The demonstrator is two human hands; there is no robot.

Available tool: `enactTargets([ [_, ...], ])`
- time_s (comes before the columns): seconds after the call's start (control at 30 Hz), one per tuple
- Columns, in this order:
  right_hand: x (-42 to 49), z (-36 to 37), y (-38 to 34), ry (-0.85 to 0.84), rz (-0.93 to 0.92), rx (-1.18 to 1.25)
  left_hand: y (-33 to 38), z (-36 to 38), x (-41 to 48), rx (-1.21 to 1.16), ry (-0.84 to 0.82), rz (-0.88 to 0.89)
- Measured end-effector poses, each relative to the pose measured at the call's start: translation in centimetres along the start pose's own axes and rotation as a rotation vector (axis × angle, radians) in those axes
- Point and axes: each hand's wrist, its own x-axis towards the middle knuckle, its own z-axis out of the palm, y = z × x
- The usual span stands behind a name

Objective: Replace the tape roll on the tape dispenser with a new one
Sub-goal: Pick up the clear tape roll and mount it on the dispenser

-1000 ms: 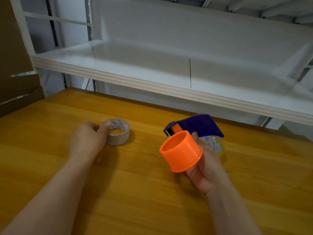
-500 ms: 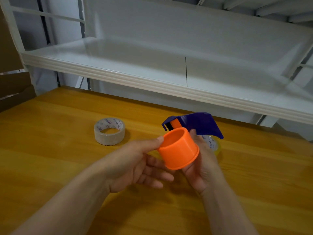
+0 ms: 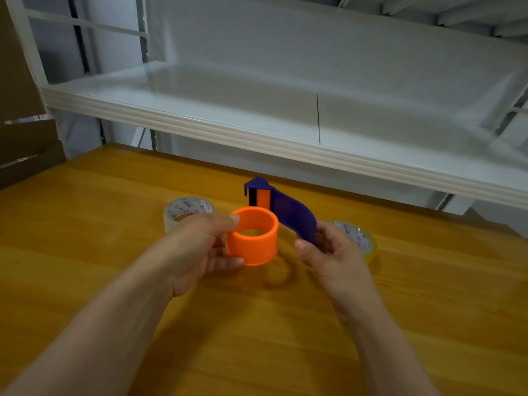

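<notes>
The tape dispenser is held above the wooden table, with nothing on its orange drum [image 3: 253,238]. Its purple cover [image 3: 288,210] arches from the cutter end at the back to the right. My left hand [image 3: 200,250] grips the orange drum by its left rim, thumb on top. My right hand [image 3: 328,252] pinches the lower end of the purple cover. A clear tape roll [image 3: 185,211] lies flat on the table behind my left hand. A yellowish tape roll [image 3: 361,241] lies on the table behind my right hand, partly hidden.
A white metal shelf [image 3: 285,141] overhangs the far edge of the wooden table [image 3: 257,338]. Brown cardboard [image 3: 25,150] leans at the far left. The shelf's white uprights [image 3: 25,44] stand behind it.
My left hand left the clear roll on the table and came over to grip the orange drum. My right hand shifted from the drum to the purple cover's end.
</notes>
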Motion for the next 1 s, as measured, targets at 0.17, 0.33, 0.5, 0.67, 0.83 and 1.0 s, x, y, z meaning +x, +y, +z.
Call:
enactTargets([
  [0.17, 0.2, 0.3, 0.5, 0.056, -0.056, -0.411, -0.5, 0.2, 0.5, 0.167, 0.094, 0.035],
  [0.33, 0.3, 0.1, 0.5, -0.016, -0.028, -0.593, -1.3, 0.7, 0.9, 0.355, 0.223, 0.071],
  [0.5, 0.2, 0.3, 0.6, -0.070, -0.006, -0.656, -1.7, 0.7, 1.2, 0.503, 0.270, 0.128],
  [0.67, 0.1, 0.4, 0.3, -0.086, 0.038, -0.668, -2.0, 0.6, 1.5, 0.537, 0.262, 0.181],
  [0.83, 0.0, 0.4, 0.0, -0.119, 0.090, -0.663, -2.1, 0.0, 1.7, 0.607, 0.273, 0.247],
  [1.0, 0.0, 0.2, 0.0, -0.168, 0.129, -0.684, -2.4, 0.2, 1.6, 0.807, 0.367, 0.346],
])
